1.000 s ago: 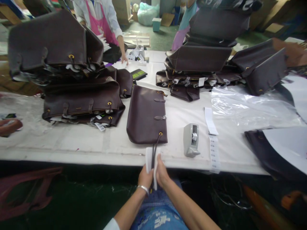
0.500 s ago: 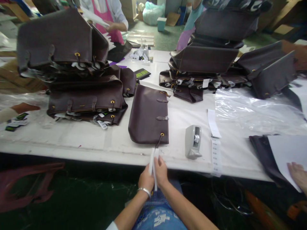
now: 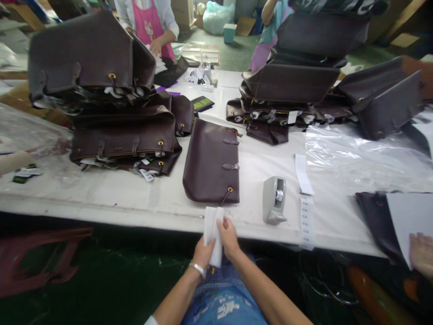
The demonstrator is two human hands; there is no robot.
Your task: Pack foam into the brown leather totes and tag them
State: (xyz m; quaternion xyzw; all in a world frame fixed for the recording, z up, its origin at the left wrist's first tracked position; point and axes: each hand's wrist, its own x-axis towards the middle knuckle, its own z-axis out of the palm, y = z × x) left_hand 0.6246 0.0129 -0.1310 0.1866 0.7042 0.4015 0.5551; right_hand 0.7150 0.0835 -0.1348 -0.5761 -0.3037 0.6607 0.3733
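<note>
A dark brown leather bag (image 3: 211, 160) lies flat on the white table (image 3: 135, 201) in front of me, its thin strap (image 3: 224, 198) running from a brass eyelet toward the table's edge. Both my hands meet just below that edge. My left hand (image 3: 204, 252) and my right hand (image 3: 229, 237) are closed on a folded piece of white paper (image 3: 211, 234) wrapped round the strap's end. A silver bracelet sits on my left wrist.
Stacks of the same brown bags stand at the left (image 3: 115, 122) and the back right (image 3: 291, 85). A grey tape dispenser (image 3: 274, 200) and a label strip (image 3: 304, 194) lie right of the bag. Clear plastic sheeting (image 3: 355, 153) covers the right side. Another person's hand (image 3: 421, 253) rests at the far right; other people stand beyond the table.
The white paper has been turned from edge-on to broadside and now covers the strap's end. Another person's hand has come in at the far right.
</note>
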